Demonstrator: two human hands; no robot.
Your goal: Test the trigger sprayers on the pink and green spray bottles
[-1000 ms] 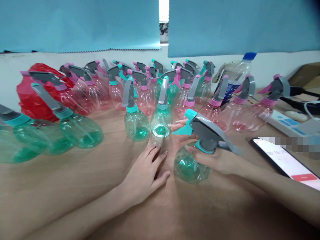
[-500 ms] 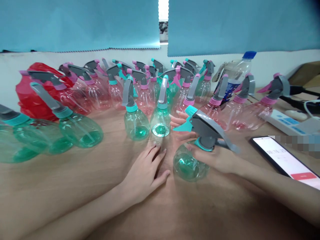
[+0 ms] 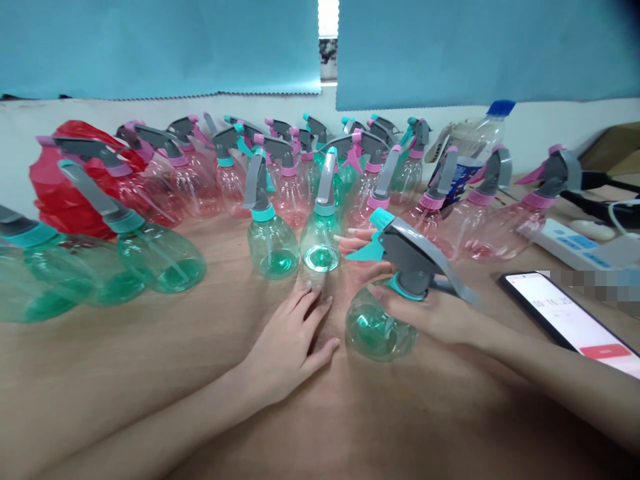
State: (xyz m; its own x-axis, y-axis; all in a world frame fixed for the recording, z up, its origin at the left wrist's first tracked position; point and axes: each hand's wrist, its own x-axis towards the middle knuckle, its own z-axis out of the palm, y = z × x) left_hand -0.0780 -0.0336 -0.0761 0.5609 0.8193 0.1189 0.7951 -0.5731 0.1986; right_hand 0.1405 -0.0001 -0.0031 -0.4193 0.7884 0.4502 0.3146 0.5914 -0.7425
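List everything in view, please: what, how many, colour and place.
Front sprayers: six, green, left to centre-right
Other sprayers: many overlapping, mostly pink, behind and right
Bag: one, red, back left
Capped bottle: one, clear, back right
Phone: one, black-edged, right
Cables: several, black and white, far right
Curtains: two, blue, top
Wall: one, white, behind
Table: one, brown, beneath
Left hand: one, bare, on table
Right hand: one, bare, at nearest front sprayer
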